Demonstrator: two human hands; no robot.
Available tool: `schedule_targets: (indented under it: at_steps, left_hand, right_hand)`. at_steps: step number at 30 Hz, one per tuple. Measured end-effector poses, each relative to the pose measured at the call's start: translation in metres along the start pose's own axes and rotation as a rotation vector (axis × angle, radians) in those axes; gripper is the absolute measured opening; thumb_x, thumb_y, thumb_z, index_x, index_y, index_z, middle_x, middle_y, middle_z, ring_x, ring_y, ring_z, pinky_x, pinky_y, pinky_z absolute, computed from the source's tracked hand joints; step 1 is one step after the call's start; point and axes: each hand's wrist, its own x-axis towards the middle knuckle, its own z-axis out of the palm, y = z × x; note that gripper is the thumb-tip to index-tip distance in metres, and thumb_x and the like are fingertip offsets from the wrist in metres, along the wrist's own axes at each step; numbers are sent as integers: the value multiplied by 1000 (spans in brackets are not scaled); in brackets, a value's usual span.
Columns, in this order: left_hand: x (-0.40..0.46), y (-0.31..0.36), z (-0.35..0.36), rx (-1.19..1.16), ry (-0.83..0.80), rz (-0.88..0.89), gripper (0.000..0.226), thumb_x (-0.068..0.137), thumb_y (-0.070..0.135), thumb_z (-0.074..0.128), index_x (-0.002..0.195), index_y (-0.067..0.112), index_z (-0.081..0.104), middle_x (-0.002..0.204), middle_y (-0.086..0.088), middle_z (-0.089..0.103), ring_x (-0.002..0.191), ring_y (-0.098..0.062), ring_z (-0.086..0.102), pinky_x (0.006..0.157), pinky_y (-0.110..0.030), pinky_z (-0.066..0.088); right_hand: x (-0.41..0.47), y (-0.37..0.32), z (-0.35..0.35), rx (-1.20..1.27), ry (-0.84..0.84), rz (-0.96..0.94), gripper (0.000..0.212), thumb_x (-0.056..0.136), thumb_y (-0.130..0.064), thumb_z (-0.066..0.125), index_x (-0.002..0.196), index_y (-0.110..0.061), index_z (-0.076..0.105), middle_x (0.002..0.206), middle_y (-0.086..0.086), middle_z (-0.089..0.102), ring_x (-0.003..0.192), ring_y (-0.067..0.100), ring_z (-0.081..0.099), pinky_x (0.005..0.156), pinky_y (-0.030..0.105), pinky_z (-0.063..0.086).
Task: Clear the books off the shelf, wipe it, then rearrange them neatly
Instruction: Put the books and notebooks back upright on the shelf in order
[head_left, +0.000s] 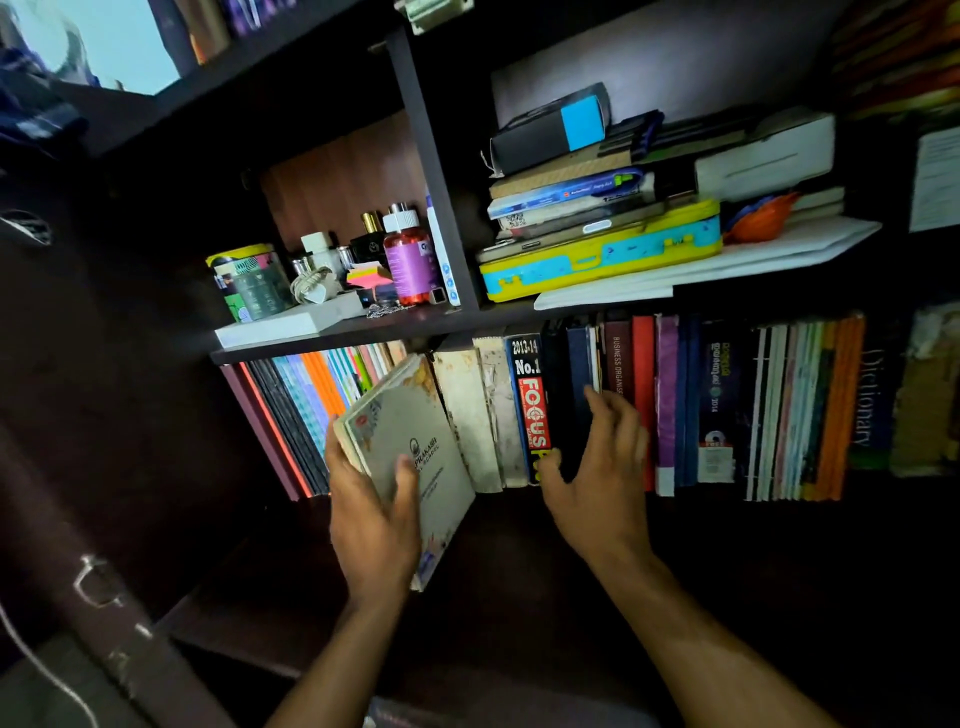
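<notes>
**Grey book tilted out of a crowded row**

Dark wooden shelving (337, 340) filled the view, its lower shelf packed with upright books (727, 405) standing spine-out. The left hand (371, 519) held a grey-covered book (410, 447) in a closed grip, thumb on the front cover and fingers behind it; the book leaned out of the row, its lower corner hanging past the shelf edge. The right hand (597, 473) lay with spread fingers against dark spines just beside a "Focus" book (530, 410), its grip wide and holding nothing. On the upper shelf, bottles (410, 260) and a tin (249, 280) stood left of the divider, while a yellow-and-blue case (602, 254) carried a flat stack of books (597, 176) to the right.
</notes>
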Motion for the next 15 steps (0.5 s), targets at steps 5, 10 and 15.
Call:
schedule_targets:
  at_steps: [5, 10, 15]
  left_hand:
    - [-38, -21, -5, -44, -160, -91, 31, 95, 47, 59, 125, 39, 60, 97, 31, 69, 88, 11, 66, 74, -12, 45]
    - [-59, -6, -6, -63, -168, -85, 31, 98, 25, 63, 130, 28, 63, 100, 12, 66, 77, 32, 52, 66, 6, 36]
    - [-69, 8, 9, -101, -235, -79, 24, 97, 32, 63, 119, 41, 58, 91, 28, 63, 77, 21, 61, 66, 3, 39]
  right_hand:
    - [-6, -4, -3, -64, -58, 38, 85, 87, -27, 68, 158, -10, 24, 160, 12, 24, 144, 28, 25, 117, 45, 31]
    - [-11, -13, -1, -155, -202, 36, 99, 91, -42, 60, 161, -10, -1, 169, 9, -10, 150, 29, 12, 121, 45, 24]
    - [-12, -17, -1, 3, -259, 80, 100, 94, -33, 60, 160, -14, -13, 168, 0, -23, 152, 22, -1, 125, 43, 15]
